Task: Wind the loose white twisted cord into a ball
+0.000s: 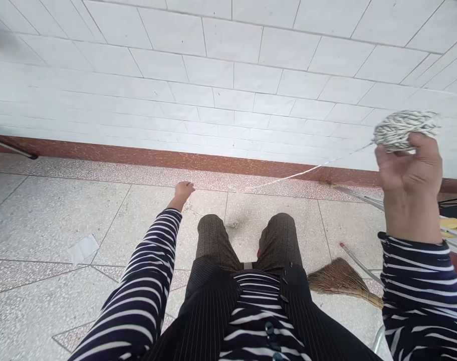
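At the upper right, my right hand is raised and closed round an oval bundle of white-grey twisted cord, slightly blurred. From the bundle a thin strand sags down and left across the front of the wall towards my left hand. That hand is closed, with the fingers pinched together. The last stretch of strand near it is faint against the pale floor. Between and beyond my knees, a small pale tuft lies on the floor, too small to name surely.
A white tiled wall with a red-brown skirting stands ahead. A straw broom lies right of my legs, near metal tubes and a yellow thing. A white paper lies on the left floor; a dark-tipped metal leg shows far left.
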`<state>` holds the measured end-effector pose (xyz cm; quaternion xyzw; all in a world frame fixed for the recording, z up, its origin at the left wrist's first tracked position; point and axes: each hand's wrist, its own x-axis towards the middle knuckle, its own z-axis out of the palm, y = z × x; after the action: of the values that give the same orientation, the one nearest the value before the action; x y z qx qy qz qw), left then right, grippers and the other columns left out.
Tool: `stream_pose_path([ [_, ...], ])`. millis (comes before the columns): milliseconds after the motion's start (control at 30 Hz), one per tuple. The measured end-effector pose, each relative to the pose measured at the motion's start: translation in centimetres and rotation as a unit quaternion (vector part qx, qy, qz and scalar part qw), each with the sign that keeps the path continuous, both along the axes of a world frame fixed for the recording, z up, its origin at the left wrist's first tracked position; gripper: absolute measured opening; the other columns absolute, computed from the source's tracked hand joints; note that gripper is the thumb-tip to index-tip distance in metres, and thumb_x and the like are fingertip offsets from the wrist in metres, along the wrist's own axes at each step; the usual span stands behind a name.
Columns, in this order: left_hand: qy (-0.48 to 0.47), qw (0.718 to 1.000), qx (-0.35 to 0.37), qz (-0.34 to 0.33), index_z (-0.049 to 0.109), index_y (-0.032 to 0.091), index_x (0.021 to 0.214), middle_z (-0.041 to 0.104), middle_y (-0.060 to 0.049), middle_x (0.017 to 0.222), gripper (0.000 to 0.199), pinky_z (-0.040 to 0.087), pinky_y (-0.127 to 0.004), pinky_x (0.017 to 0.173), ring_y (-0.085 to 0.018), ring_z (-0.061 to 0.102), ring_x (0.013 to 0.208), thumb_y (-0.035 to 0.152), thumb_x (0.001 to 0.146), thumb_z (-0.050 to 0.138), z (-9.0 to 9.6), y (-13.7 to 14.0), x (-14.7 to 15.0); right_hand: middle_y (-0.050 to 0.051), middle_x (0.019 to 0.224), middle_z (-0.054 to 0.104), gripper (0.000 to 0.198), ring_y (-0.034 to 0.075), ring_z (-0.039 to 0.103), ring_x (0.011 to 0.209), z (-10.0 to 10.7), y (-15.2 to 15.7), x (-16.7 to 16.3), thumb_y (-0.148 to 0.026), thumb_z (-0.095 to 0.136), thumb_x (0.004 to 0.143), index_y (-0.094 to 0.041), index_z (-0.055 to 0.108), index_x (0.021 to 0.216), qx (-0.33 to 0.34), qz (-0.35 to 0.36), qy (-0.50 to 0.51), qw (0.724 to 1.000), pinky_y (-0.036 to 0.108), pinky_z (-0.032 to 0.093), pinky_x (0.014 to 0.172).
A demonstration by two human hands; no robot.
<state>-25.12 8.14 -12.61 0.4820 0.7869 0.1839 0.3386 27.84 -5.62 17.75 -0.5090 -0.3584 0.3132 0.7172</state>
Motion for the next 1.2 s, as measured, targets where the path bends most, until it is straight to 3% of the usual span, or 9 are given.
stream_pose_path([
  [67,-0.008,0.999,0.01,-0.031,0.068,0.015,0.069,0.074,-0.009,0.076,0.015,0.044,-0.025,0.067,-0.019,0.063,0.071,0.019,0.08,0.058,0.3,0.6,2.3,-0.009,0.11,0.078,0.02,0.032,0.049,0.145,1.2,0.2,-3.3,-0.029,0.083,0.062,-0.039,0.066,0.06,-0.001,0.033,0.038,0.999,0.049,0.058,0.092],
  [133,-0.021,0.998,0.021,-0.061,0.073,0.014,0.081,0.077,-0.012,0.089,0.014,0.047,-0.026,0.073,-0.021,0.066,0.081,0.017,0.081,0.059,0.9,1.0,4.9,-0.007,0.107,0.079,0.022,0.034,0.048,0.145,2.7,0.3,-6.4,-0.03,0.085,0.064,-0.036,0.064,0.059,-0.004,0.107,0.041,0.993,0.052,0.058,0.093],
  [233,-0.059,0.992,0.039,-0.107,0.075,0.014,0.107,0.076,-0.014,0.115,0.027,0.05,-0.028,0.08,-0.022,0.069,0.091,0.016,0.084,0.061,2.8,1.0,9.2,-0.003,0.096,0.075,0.023,0.029,0.063,0.121,5.3,0.6,-10.4,-0.023,0.083,0.056,-0.03,0.063,0.065,0.008,0.149,0.04,0.988,0.041,0.062,0.077],
  [333,-0.138,0.97,0.081,-0.182,0.072,0.02,0.123,0.073,-0.009,0.129,0.031,0.052,-0.028,0.094,-0.021,0.069,0.108,0.026,0.095,0.059,6.6,-0.1,13.8,-0.004,0.094,0.072,0.025,0.016,0.065,0.092,7.1,1.2,-13.2,-0.02,0.08,0.057,-0.024,0.058,0.07,0.019,0.211,0.033,0.977,0.024,0.057,0.063],
  [500,-0.444,0.806,0.217,-0.325,0.064,0.024,0.138,0.068,-0.011,0.138,0.046,0.046,-0.041,0.111,-0.023,0.062,0.129,0.051,0.102,0.054,15.1,-3.9,20.3,-0.001,0.094,0.069,0.031,0.016,0.062,0.086,6.5,2.7,-15.9,-0.021,0.081,0.062,-0.025,0.064,0.088,-0.001,0.307,0.013,0.952,0.026,0.057,0.063],
  [633,-0.515,0.762,0.233,-0.315,0.069,0.017,0.127,0.078,-0.012,0.111,0.048,0.052,-0.038,0.097,-0.022,0.071,0.108,0.051,0.092,0.071,18.4,-6.5,23.1,0.0,0.101,0.07,0.039,0.02,0.064,0.092,3.5,3.4,-16.1,-0.023,0.081,0.063,-0.028,0.067,0.099,-0.042,0.311,-0.004,0.949,0.034,0.06,0.069],
  [833,-0.423,0.817,0.228,-0.319,0.077,0.016,0.08,0.077,-0.006,0.084,0.039,0.05,-0.031,0.09,-0.017,0.069,0.085,0.05,0.094,0.065,15.4,-9.0,22.1,0.002,0.109,0.071,0.032,0.025,0.065,0.103,-0.5,2.9,-13.7,-0.026,0.079,0.062,-0.028,0.066,0.091,-0.079,0.263,0.031,0.961,0.038,0.063,0.072],
  [1067,-0.268,0.898,0.137,-0.321,0.075,0.019,0.076,0.077,-0.003,0.086,0.035,0.051,-0.03,0.088,-0.019,0.07,0.088,0.041,0.095,0.055,7.1,-11.2,16.6,0.002,0.113,0.07,0.036,0.025,0.064,0.111,-1.1,1.5,-10.9,-0.028,0.075,0.065,-0.03,0.067,0.1,-0.044,0.209,0.051,0.975,0.034,0.063,0.073],
  [1200,-0.149,0.94,0.12,-0.282,0.075,0.018,0.081,0.079,-0.006,0.093,0.025,0.051,-0.035,0.097,-0.024,0.072,0.099,0.029,0.093,0.055,5.9,-10.2,15.1,0.001,0.115,0.071,0.045,0.026,0.065,0.111,-0.8,0.2,-11.1,-0.028,0.074,0.065,-0.032,0.067,0.109,-0.054,0.244,0.038,0.968,0.033,0.063,0.068],
])
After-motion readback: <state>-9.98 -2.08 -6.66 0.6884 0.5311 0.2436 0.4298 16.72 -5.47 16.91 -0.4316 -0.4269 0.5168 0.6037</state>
